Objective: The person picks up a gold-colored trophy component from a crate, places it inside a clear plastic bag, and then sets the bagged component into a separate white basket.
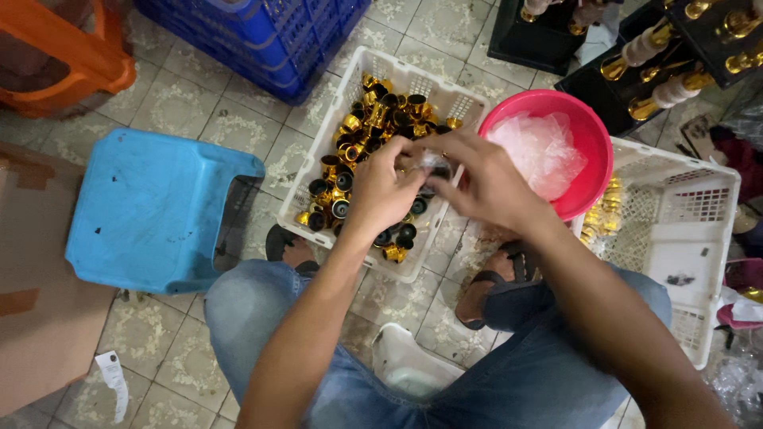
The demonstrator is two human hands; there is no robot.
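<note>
Both hands, left hand (381,191) and right hand (485,183), pinch one small clear bag (435,165); it looks light, soft, slippery, best held by its edges.

Between your fingertips sits a small clear plastic bag (435,164), thin and glossy. Below it, your white plastic basket (342,111) has perforated, matt walls and holds shiny gold-and-black caps (367,131), metallic-looking. The red bowl (584,135) is smooth plastic; the blue stool (151,206) is scuffed plastic. Your jeans (517,373) are soft denim.
</note>
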